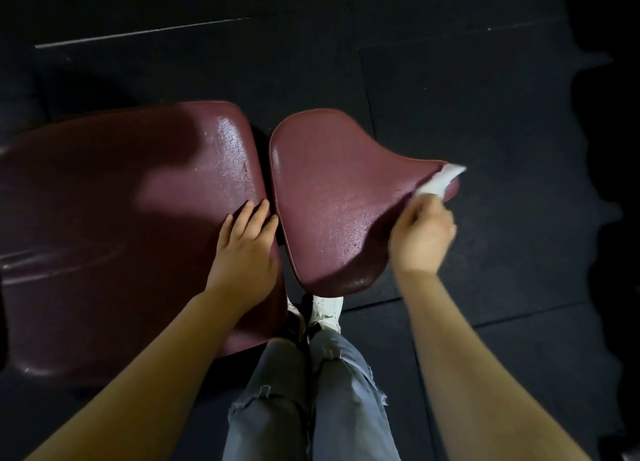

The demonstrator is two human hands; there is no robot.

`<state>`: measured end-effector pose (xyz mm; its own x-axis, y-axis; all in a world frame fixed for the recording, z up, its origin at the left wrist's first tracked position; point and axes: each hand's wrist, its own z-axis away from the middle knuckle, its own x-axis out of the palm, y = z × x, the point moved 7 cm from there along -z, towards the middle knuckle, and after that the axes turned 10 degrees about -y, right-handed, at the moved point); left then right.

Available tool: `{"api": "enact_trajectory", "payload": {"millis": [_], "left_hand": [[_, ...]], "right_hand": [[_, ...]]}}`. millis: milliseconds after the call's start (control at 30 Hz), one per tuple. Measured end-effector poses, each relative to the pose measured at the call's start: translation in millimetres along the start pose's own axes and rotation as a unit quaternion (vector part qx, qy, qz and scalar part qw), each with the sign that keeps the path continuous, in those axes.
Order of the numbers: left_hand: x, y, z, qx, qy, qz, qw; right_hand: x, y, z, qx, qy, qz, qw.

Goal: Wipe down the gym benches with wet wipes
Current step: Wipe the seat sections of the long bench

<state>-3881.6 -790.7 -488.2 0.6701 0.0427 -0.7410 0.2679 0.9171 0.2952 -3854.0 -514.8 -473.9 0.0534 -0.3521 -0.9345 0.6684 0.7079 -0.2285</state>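
A maroon gym bench fills the middle of the head view in two parts: a long back pad [114, 197] on the left and a smaller seat pad [329, 197] on the right, with a narrow gap between them. Both pads glisten with wet streaks. My left hand [247, 249] rests flat on the near right corner of the back pad, fingers straight. My right hand [420, 238] grips a white wet wipe [440, 181] and holds it against the narrow right tip of the seat pad. The hand and wipe are blurred.
Black rubber floor tiles [485, 96] surround the bench. My legs in torn light jeans [311, 391] and white shoes [327, 310] stand right below the seat pad. Dark shapes line the right edge of the view.
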Motion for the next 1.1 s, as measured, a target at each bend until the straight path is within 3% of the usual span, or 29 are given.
{"api": "enact_trajectory", "payload": {"millis": [67,167,233,300,433,500,567,633,700,800,867,900,967,1033,1100], "left_hand": [[5,2,3,0.002,0.002,0.005,1.000],[13,7,11,0.002,-0.001,0.006,1.000],[19,9,17,-0.005,-0.020,0.013,1.000],[23,10,25,-0.004,-0.023,0.015,1.000],[33,20,40,-0.006,-0.041,0.017,0.999],[41,27,44,0.003,-0.055,0.015,0.998],[44,28,47,0.000,-0.065,0.015,0.998],[43,28,49,-0.008,-0.068,0.024,0.997],[42,27,52,-0.007,-0.070,0.025,0.997],[43,25,55,0.002,-0.077,0.001,0.997],[45,23,56,0.015,-0.093,-0.013,0.996],[45,22,56,0.021,-0.094,-0.011,0.995],[45,20,56,0.034,-0.089,-0.010,0.995],[47,22,55,0.048,-0.095,-0.010,0.994],[49,22,54,0.050,-0.083,0.002,0.995]], "right_hand": [[30,-62,33,-0.171,-0.063,0.053,0.982],[77,-116,117,-0.469,-0.214,0.084,0.853],[76,-109,124,-0.535,-0.255,0.073,0.802],[61,-86,95,-0.513,-0.218,0.133,0.819],[-1,5,6,-0.253,-0.030,0.104,0.961],[-10,42,1,-0.103,0.000,0.048,0.994],[5,46,15,0.007,-0.012,-0.048,0.999],[26,13,43,-0.027,-0.042,-0.116,0.992],[49,-33,83,-0.186,-0.117,-0.070,0.973],[80,-65,146,-0.466,-0.235,0.058,0.851],[78,-54,146,-0.552,-0.226,0.083,0.798],[70,-48,135,-0.557,-0.207,0.085,0.800],[52,-26,97,-0.486,-0.147,0.096,0.856],[29,14,59,-0.301,-0.075,0.088,0.947],[22,53,52,-0.109,-0.036,-0.011,0.993]]}}
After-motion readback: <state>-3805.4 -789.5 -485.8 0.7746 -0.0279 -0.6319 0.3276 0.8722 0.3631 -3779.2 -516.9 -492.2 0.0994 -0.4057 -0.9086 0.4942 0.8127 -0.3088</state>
